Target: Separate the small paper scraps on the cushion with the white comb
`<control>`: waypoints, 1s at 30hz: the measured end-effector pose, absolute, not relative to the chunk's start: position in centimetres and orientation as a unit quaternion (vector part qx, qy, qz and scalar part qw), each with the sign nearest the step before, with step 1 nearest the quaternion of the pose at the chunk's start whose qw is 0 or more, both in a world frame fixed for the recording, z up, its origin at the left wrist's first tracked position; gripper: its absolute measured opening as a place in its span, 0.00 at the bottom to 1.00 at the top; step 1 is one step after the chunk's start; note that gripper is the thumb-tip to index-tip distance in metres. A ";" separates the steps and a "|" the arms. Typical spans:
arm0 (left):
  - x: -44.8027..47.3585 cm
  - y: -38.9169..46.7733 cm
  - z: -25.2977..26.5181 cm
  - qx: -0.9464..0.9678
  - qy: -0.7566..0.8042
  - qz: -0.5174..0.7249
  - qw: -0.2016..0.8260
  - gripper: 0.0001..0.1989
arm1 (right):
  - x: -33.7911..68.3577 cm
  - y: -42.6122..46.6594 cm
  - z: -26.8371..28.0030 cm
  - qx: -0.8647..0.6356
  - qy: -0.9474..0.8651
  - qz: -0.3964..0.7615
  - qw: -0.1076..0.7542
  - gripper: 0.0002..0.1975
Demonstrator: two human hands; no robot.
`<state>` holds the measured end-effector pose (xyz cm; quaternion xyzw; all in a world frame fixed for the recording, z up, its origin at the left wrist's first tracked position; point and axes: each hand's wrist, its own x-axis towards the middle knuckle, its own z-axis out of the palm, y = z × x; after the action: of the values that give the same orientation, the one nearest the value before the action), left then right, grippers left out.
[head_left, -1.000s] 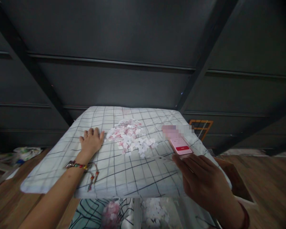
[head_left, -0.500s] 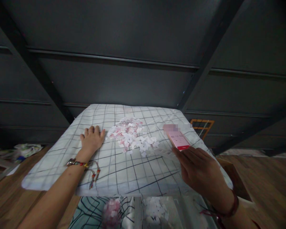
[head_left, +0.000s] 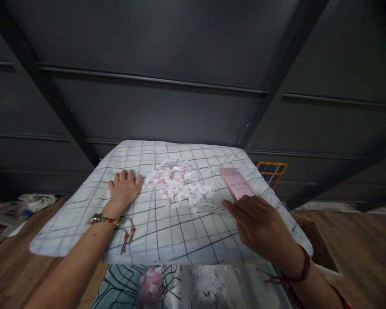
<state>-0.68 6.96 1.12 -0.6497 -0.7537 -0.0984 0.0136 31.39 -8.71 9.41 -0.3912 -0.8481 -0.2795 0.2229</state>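
My left hand [head_left: 125, 186] lies flat on the checked cloth [head_left: 116, 240], fingers spread, just left of a heap of small white and pink paper pieces [head_left: 173, 174]. My right hand [head_left: 260, 223] is closed, with the index fingertip pointing left toward the near right side of the heap. From its fingertips a pale, translucent strip [head_left: 209, 208] reaches to the loose white pieces; it is blurred and its kind is unclear. Behind the right fingers lies a phone [head_left: 238, 185] with a pink timer screen, its lower end covered by the hand.
Below the table's front edge are a bag of pink pieces [head_left: 151, 285] and a clear container [head_left: 212, 285] holding white pieces. A dark panelled wall [head_left: 161, 111] stands behind the table. An open box [head_left: 318, 244] sits on the floor at the right.
My right hand has moved left with the translucent strip, closer to the paper heap. The timer has advanced a second. My left hand stays still.
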 end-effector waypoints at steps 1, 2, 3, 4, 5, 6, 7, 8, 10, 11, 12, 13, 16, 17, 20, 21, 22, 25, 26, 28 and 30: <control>-0.7 6.9 1.1 -0.649 -0.755 -0.098 0.014 0.29 | 31.6 -8.9 9.4 -0.389 -0.851 -0.273 0.226 0.16; -0.6 6.9 1.1 -0.648 -0.755 -0.098 0.014 0.29 | 31.9 -9.1 9.5 -0.388 -0.853 -0.266 0.228 0.16; -0.6 7.0 1.1 -0.648 -0.756 -0.097 0.014 0.29 | 32.1 -9.3 9.6 -0.390 -0.854 -0.258 0.229 0.16; -0.6 7.0 1.1 -0.647 -0.756 -0.096 0.015 0.29 | 32.4 -9.4 9.8 -0.391 -0.854 -0.254 0.230 0.16; -0.6 7.0 1.1 -0.647 -0.756 -0.096 0.014 0.29 | 32.5 -9.4 9.9 -0.394 -0.853 -0.255 0.230 0.16; -0.6 7.0 1.1 -0.646 -0.757 -0.096 0.012 0.29 | 32.6 -9.4 10.0 -0.398 -0.850 -0.260 0.228 0.16; -0.7 7.1 1.1 -0.646 -0.757 -0.096 0.009 0.29 | 32.7 -9.2 10.1 -0.401 -0.846 -0.268 0.227 0.16; -0.7 7.1 1.1 -0.646 -0.757 -0.097 0.006 0.29 | 32.6 -9.0 10.1 -0.401 -0.843 -0.277 0.226 0.16; -0.7 7.1 1.1 -0.644 -0.759 -0.099 0.002 0.29 | 32.4 -8.6 10.0 -0.396 -0.844 -0.285 0.223 0.16; -0.7 7.1 1.1 -0.644 -0.759 -0.100 0.002 0.29 | 32.3 -8.4 9.9 -0.392 -0.848 -0.279 0.221 0.17; -0.7 7.1 1.1 -0.644 -0.759 -0.102 0.004 0.29 | 32.3 -8.3 9.7 -0.388 -0.853 -0.271 0.219 0.17; -0.7 7.0 1.1 -0.643 -0.758 -0.104 0.007 0.29 | 32.3 -8.2 9.6 -0.385 -0.858 -0.261 0.219 0.18; -0.7 7.0 1.0 -0.646 -0.756 -0.105 0.014 0.29 | 32.7 -8.3 9.5 -0.388 -0.864 -0.234 0.221 0.19; -0.7 7.0 1.0 -0.648 -0.755 -0.104 0.014 0.29 | 32.9 -8.4 9.5 -0.390 -0.863 -0.232 0.224 0.18; -0.7 7.1 1.1 -0.650 -0.753 -0.098 0.012 0.29 | 33.3 -8.4 9.8 -0.394 -0.858 -0.235 0.232 0.16; -0.7 7.1 1.1 -0.650 -0.754 -0.097 0.011 0.29 | 33.3 -8.3 9.9 -0.393 -0.857 -0.234 0.237 0.16; -0.7 7.1 1.1 -0.650 -0.754 -0.097 0.011 0.29 | 33.2 -8.1 9.9 -0.391 -0.858 -0.229 0.241 0.16; -0.7 7.1 1.1 -0.648 -0.755 -0.102 0.011 0.29 | 33.0 -7.6 9.5 -0.384 -0.866 -0.205 0.245 0.16; -0.7 7.1 1.0 -0.648 -0.754 -0.104 0.011 0.29 | 33.0 -7.5 9.4 -0.382 -0.869 -0.199 0.245 0.16; -0.8 7.1 1.0 -0.651 -0.752 -0.106 0.011 0.29 | 33.1 -7.6 9.2 -0.380 -0.872 -0.188 0.245 0.17; -0.9 7.1 1.0 -0.656 -0.748 -0.103 0.010 0.29 | 33.3 -7.9 9.4 -0.377 -0.877 -0.178 0.240 0.17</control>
<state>-0.86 7.15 0.98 -0.6561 -0.7476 -0.1027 0.0101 33.29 -7.90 9.45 -0.3765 -0.8767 -0.1784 0.2405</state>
